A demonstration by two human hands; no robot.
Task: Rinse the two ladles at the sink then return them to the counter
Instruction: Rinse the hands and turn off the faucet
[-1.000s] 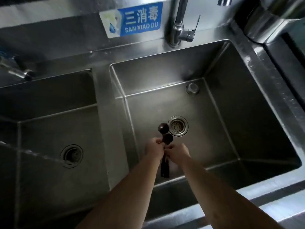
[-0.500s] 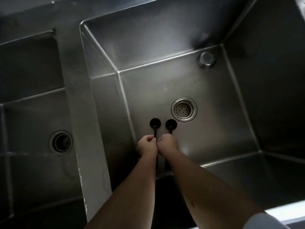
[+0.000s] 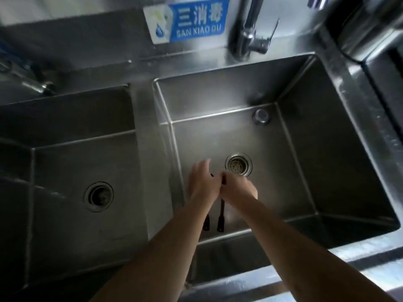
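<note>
Left hand has loosened, right hand grips ladles inside sink basin.

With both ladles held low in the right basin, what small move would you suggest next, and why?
Probably reach the left hand up to the faucet lever: no water is visibly running, and that hand looks partly open, while the right hand grips the ladles.

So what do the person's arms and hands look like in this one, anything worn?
Both forearms are bare as far as the frame shows, with no sleeve in view. The left hand and right hand wear no gloves. No watch or bracelet shows at either wrist; the blur leaves rings undecided.
</note>
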